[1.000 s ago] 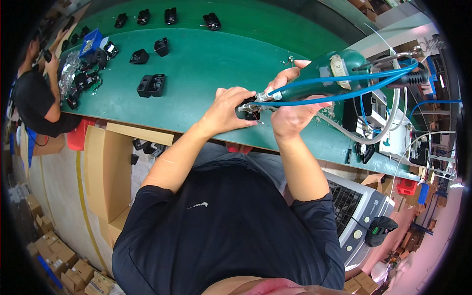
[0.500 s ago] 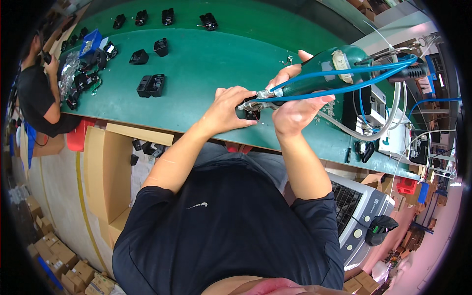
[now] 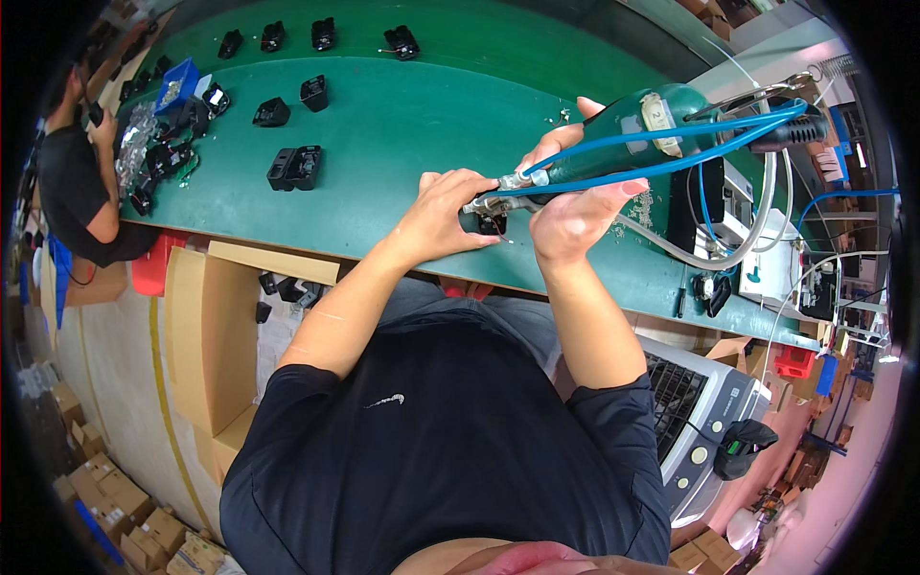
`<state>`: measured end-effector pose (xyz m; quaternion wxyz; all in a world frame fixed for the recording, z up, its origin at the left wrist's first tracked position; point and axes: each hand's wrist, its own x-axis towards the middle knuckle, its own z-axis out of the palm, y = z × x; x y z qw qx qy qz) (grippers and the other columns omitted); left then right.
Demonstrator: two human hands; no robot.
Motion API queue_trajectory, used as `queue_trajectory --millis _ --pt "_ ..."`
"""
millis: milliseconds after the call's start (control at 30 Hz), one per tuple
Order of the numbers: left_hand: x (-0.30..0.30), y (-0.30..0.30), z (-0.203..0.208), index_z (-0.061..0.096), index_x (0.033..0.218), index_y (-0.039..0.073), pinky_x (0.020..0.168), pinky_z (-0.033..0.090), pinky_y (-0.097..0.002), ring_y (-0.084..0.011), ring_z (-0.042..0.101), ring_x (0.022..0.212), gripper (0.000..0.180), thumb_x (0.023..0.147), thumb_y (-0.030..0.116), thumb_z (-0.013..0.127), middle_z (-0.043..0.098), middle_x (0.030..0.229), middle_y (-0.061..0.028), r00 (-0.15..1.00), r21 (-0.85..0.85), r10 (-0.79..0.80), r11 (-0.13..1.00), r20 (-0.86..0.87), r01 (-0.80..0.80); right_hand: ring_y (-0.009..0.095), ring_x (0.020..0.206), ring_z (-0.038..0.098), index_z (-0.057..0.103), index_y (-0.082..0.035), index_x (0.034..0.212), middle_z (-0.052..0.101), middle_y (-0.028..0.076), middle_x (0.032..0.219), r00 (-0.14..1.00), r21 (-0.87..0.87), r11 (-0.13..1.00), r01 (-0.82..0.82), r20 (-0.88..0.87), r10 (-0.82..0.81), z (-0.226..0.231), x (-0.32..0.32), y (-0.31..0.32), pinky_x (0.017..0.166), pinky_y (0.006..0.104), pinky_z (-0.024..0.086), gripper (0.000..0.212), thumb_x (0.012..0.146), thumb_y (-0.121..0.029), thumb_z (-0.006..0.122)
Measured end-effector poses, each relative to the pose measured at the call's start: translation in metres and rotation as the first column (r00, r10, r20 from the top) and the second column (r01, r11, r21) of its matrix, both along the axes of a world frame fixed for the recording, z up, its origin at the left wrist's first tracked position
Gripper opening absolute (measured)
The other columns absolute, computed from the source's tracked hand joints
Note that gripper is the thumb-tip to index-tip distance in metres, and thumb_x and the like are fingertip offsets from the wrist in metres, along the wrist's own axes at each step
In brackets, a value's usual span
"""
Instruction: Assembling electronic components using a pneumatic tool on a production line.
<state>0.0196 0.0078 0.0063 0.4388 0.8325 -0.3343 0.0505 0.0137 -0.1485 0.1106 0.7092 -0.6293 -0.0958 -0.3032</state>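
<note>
My right hand (image 3: 575, 228) is wrapped round a green, cylinder-bodied power screwdriver (image 3: 623, 134), which hangs at a slant from a hook and spring. Blue hoses (image 3: 661, 174) run along its body to metal fittings near its front end. That front end points down into a small black plastic housing (image 3: 493, 223) on the green workbench. My left hand (image 3: 441, 218) grips the housing from the left, thumb on the near side and fingers on the far side. Hand and tool hide most of the housing, and the screwdriver's tip cannot be seen.
More black housings (image 3: 294, 168) stand to the left and along the back of the workbench (image 3: 402, 115). A blue bin (image 3: 175, 84) sits at far left, near a co-worker (image 3: 72, 182). A control box (image 3: 733, 211) and tubing lie right. An open carton (image 3: 192, 335) stands below the bench.
The screwdriver's rear end and blue hoses have swung slightly left. Both hands stay in nearly the same place, with the housing still held.
</note>
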Motion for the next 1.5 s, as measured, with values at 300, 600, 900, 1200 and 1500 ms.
queue_trajectory --millis 300,600,900,1200,1500 --pt "0.001 -0.001 0.001 0.065 0.131 0.011 0.095 0.037 -0.0385 -0.0257 0.061 0.109 0.079 0.062 0.032 0.096 0.066 0.118 -0.0051 1.0 -0.025 0.002 1.0 0.025 -0.001 0.016 0.056 0.057 0.045 0.006 0.135 0.059 0.009 0.071 1.0 -0.036 0.999 0.022 0.014 -0.021 0.002 0.003 -0.001 0.054 0.0272 0.05 0.105 0.092 -0.088 0.024" --pt "-0.001 -0.001 0.007 0.066 0.129 0.011 0.096 0.037 -0.0378 -0.0256 0.061 0.11 0.076 0.062 0.03 0.096 0.066 0.118 -0.0049 1.0 -0.024 0.013 1.0 -0.019 -0.013 0.016 0.055 0.057 0.046 0.006 0.134 0.059 0.009 0.07 0.999 -0.009 0.999 0.041 0.019 -0.04 0.002 0.006 0.0 0.053 0.0273 0.049 0.105 0.093 -0.088 0.023" --pt "-0.001 -0.003 -0.001 0.058 0.138 0.014 0.105 0.034 -0.0448 -0.0288 0.053 0.129 0.085 0.064 0.031 0.094 0.059 0.136 -0.0083 0.998 0.059 0.018 0.998 0.056 -0.022 0.017 0.057 0.057 0.046 0.003 0.136 0.058 0.009 0.072 0.999 -0.02 0.999 0.028 0.037 -0.028 0.012 0.003 -0.014 0.054 0.0289 0.051 0.103 0.093 -0.088 0.022" --pt "0.009 0.011 -0.008 0.07 0.106 0.013 0.117 0.023 -0.0491 -0.0329 0.038 0.146 0.041 0.075 0.031 0.09 0.055 0.139 -0.0073 0.993 -0.138 -0.102 0.986 -0.061 0.093 0.019 0.058 0.059 0.044 0.002 0.138 0.059 0.009 0.076 0.995 -0.108 0.994 -0.021 0.092 0.032 0.021 -0.002 -0.024 0.054 0.0298 0.053 0.103 0.093 -0.088 0.02" --pt "0.007 0.009 -0.008 0.07 0.089 0.011 0.115 0.025 -0.0487 -0.0326 0.042 0.143 0.022 0.078 0.022 0.086 0.06 0.13 -0.0043 0.996 -0.158 -0.076 0.985 -0.048 0.068 0.019 0.056 0.058 0.045 0.001 0.137 0.058 0.009 0.074 0.999 -0.065 0.998 0.023 0.028 -0.021 0.024 -0.006 -0.015 0.053 0.0304 0.052 0.102 0.094 -0.087 0.019"
